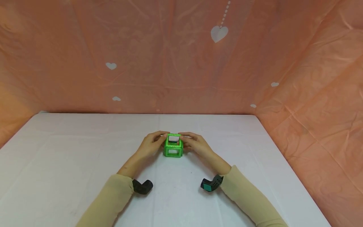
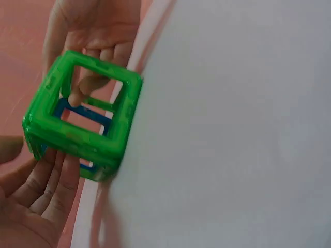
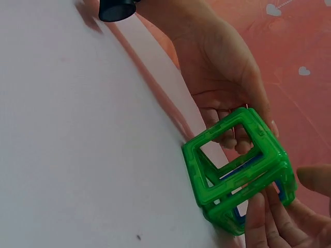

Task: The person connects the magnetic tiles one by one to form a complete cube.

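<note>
A cube of green square frame pieces (image 1: 173, 147), looking like magnetic tiles, stands on the white table between both hands. Through its windows a blue frame piece (image 2: 106, 123) shows at the far side. My left hand (image 1: 153, 144) holds the cube's left side, its thumb by the upper corner and the other fingers partly hidden behind. From the opposite side my right hand (image 1: 198, 145) holds it, fingers (image 3: 255, 219) along the side. In the left wrist view a fingertip of the right hand shows through the near window.
White cloth covers the table (image 1: 85, 164). Behind it and to the right hangs an orange curtain (image 1: 158, 56) with white hearts. A black wrist device (image 1: 142, 187) sits at the left cuff, another black device (image 1: 212, 183) at the right.
</note>
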The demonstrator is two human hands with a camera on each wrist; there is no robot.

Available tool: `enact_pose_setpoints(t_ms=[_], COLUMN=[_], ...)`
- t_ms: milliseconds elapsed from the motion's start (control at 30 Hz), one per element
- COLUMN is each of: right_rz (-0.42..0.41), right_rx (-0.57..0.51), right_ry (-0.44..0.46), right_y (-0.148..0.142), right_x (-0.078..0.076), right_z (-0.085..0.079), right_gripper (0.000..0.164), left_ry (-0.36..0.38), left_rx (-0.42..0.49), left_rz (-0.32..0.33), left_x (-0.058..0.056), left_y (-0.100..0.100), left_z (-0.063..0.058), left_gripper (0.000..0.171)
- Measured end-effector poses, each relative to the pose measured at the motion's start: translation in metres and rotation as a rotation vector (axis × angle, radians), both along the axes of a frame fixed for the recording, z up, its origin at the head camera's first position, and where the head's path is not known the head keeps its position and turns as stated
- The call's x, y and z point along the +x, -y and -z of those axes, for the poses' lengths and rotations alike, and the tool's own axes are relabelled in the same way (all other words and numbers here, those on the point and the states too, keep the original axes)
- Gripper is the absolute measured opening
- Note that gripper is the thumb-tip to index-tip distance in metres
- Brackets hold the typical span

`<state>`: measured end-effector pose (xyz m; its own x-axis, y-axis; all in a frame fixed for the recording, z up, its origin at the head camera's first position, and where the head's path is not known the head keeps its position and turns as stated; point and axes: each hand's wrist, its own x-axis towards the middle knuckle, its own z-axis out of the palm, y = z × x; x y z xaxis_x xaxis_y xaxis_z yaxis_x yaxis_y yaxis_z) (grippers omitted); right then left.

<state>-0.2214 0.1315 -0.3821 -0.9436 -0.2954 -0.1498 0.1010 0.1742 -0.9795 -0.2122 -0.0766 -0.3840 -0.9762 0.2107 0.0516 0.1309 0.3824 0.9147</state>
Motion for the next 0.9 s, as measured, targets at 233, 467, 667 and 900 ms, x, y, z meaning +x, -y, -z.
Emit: enact_pose_setpoints(t_ms=[233, 467, 667, 900], right_rz=[0.010, 0.027, 0.025, 0.054], right_rx=[-0.075, -0.113, -0.109, -0.146], right_ry=[0.046, 0.082, 0.081, 0.094], right_y=[0.000, 0.000, 0.000, 0.001], right_x=[-0.002, -0.004, -0.004, -0.003], right_z=[0.000, -0.002, -0.002, 0.001], right_gripper=[0.041, 0.041, 0.041, 0.041], left_ry=[0.114, 0.177, 0.179, 0.158], left_rx=[0.099, 0.143, 0.193, 0.195], left_rz=[-0.078, -0.116, -0.120, -0.140], left_x=[0.000, 0.003, 0.004, 0.005], left_y=[-0.005, -0.009, -0.011, -0.012], left_z=[-0.001, 0.000, 0.001, 0.001], left_gripper=[0.034, 0.034, 0.033, 0.032])
